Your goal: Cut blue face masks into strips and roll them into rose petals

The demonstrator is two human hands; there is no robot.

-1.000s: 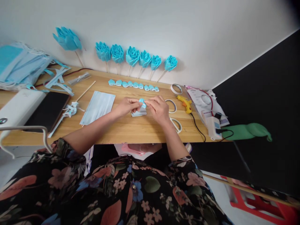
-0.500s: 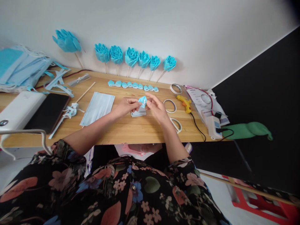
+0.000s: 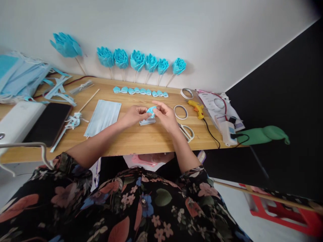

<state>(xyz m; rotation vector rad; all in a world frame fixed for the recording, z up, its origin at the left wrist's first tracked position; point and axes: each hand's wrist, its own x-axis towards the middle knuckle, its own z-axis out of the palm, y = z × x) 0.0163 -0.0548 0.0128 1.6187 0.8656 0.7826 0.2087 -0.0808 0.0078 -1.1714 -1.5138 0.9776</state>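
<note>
A blue piece (image 3: 151,110) is pinched by the left hand (image 3: 135,115) and right hand (image 3: 167,117), seemingly half-folded; beyond them, finished folded pieces (image 3: 142,91) are lined up.

Soft, fairly bright light; faint shadows on wall (image 3: 214,40); top-right corner dark; edges stretched.

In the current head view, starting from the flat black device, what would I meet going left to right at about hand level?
Flat black rectangular device, pale-blue pleated mask, left hand, small folded blue piece, right hand, yellow plastic glue gun, white plastic socket block, long green rounded object.
</note>
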